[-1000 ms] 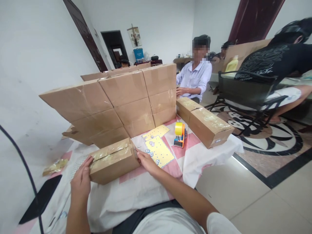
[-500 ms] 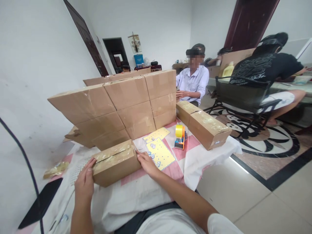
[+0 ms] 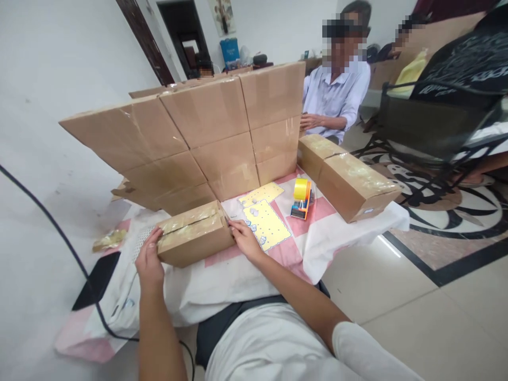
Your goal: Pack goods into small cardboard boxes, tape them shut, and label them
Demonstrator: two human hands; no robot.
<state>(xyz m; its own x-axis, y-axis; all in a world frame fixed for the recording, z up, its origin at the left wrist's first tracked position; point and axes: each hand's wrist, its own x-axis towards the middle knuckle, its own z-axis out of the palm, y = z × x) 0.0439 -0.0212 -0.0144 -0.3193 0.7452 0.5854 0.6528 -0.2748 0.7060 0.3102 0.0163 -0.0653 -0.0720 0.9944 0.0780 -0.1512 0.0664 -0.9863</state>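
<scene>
A taped cardboard box (image 3: pixel 196 246) lies on the cloth in front of me, with a dark seam running along its top. My left hand (image 3: pixel 151 259) grips its left end, fingers over the top edge and thumb tucked against the side. At the right end, my right hand (image 3: pixel 244 237) is closed in a pinch close to the upper corner. Something thin and dark shows at those fingertips, too small to name. To the right of that hand lie yellow dotted sheets (image 3: pixel 272 227) with small pale pieces on them. An orange tape dispenser (image 3: pixel 304 198) with yellow tape stands beyond.
Stacked cardboard boxes (image 3: pixel 222 132) form a wall behind the work area. Another long box (image 3: pixel 349 180) lies along the table's right side. A black cable (image 3: pixel 51 222) crosses at left, near a dark flat object (image 3: pixel 97 280). A person (image 3: pixel 337 95) sits across the table.
My view has tilted down and shifted, so the scene appears moved. Both hands stay at the ends of the box. The right fingers look more curled than before.
</scene>
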